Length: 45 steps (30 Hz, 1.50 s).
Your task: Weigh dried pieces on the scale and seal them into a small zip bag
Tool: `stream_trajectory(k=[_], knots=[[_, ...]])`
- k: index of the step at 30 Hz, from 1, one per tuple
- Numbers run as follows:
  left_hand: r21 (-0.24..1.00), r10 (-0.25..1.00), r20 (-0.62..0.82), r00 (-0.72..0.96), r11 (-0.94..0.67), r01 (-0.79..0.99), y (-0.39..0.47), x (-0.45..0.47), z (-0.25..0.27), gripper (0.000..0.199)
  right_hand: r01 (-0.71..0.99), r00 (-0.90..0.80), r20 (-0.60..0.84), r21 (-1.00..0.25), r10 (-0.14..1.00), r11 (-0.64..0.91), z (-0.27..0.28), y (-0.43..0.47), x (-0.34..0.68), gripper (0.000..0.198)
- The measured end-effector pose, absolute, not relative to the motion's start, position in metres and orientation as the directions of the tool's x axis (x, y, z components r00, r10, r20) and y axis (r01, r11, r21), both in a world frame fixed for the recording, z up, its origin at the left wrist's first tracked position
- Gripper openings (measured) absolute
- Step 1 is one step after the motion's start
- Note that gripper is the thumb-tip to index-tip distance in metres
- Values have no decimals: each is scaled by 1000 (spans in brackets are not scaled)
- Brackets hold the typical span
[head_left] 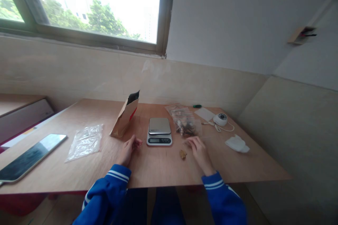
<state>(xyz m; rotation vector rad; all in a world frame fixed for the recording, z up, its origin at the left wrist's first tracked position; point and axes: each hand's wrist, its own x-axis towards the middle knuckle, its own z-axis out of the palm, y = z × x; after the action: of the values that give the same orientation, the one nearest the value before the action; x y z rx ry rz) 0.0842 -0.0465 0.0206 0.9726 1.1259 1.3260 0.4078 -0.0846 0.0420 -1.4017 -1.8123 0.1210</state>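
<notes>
My left hand rests on the table left of a kitchen scale, its fingers loosely bent and nothing visible in them. The scale has a bare metal plate and a dark display facing me. On its other side, my right hand is low over the table, fingers slightly bent and apart, tips close to a clear zip bag with dark and pale pieces inside. Whether the fingertips touch the bag, I cannot tell. A small lumpy brown piece lies just left of my right hand. Behind my left hand stands an open brown paper bag.
At left lie a flat clear plastic bag and a phone. To the right are a crumpled white tissue, a white round device with a cable, a white sheet and a green-handled tool. A wall borders the table's back.
</notes>
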Motion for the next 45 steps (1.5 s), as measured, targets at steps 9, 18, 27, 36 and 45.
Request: stream_trajectory(k=[9, 18, 27, 36, 45], knots=[[980, 998, -42, -46, 32, -195, -45, 84, 17, 56, 732, -82, 437, -584, 896, 351, 61, -11, 405, 34], [997, 999, 1, -47, -5, -72, -52, 86, 19, 55, 748, -141, 370, -568, 918, 344, 23, -100, 389, 26], [1000, 1000, 25, -8, -25, -13, -55, 90, 26, 59, 667, -221, 313, -643, 924, 377, 48, -67, 362, 24], [998, 999, 13, -42, -15, -59, -62, 82, 18, 57, 787, -227, 311, -500, 923, 362, 51, -70, 340, 14], [997, 1000, 24, 18, -25, 71, -60, 84, 12, 63, 797, -200, 244, -522, 949, 303, 21, -97, 355, 25]])
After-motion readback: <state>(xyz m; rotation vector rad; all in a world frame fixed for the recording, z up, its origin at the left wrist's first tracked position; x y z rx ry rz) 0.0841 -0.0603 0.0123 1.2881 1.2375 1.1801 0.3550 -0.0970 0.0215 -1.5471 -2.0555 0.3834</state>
